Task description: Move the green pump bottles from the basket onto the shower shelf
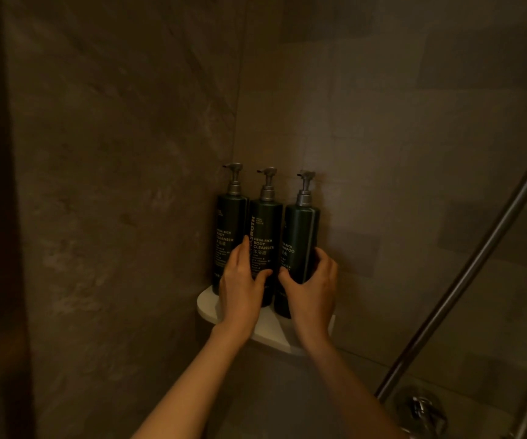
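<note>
Three dark green pump bottles stand upright in a row on the white corner shelf [206, 307]. The left bottle [228, 223] is nearest the wall corner. Around the lower part of the middle bottle [265, 229] my left hand [240, 286] is wrapped, thumb across its front. My right hand [314, 286] grips the lower part of the right bottle [300, 236], which reads "shampoo". Each bottle carries a grey pump head. No basket is in view.
Dark stone-tiled walls meet in the corner behind the shelf. A metal rail [477, 264] slants across the right side, and a chrome fitting [423, 410] sits at the bottom right.
</note>
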Action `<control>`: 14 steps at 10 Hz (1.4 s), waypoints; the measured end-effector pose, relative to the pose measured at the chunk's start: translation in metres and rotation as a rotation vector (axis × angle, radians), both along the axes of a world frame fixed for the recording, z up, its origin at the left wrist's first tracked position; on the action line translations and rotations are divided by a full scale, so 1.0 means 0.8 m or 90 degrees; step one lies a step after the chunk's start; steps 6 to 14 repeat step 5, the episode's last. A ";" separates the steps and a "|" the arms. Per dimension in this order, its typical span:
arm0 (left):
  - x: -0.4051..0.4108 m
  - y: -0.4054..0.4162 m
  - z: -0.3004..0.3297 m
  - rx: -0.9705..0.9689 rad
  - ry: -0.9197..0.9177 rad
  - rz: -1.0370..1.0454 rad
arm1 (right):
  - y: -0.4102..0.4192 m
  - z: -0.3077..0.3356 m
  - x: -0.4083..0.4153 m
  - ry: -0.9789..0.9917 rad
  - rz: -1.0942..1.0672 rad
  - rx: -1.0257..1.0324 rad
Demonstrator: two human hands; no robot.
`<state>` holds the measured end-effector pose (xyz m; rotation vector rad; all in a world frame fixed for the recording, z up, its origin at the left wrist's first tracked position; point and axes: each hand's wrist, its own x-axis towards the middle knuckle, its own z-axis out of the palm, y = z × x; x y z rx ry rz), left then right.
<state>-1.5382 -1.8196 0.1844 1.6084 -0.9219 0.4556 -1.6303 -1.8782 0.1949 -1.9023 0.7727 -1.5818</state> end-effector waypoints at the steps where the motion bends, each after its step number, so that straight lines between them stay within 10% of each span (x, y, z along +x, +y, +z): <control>1: -0.002 0.003 0.001 0.006 0.002 -0.008 | 0.003 0.000 -0.003 0.011 0.002 0.006; 14: -0.009 0.044 -0.012 0.101 -0.058 0.018 | 0.008 -0.018 -0.053 0.114 -0.016 -0.050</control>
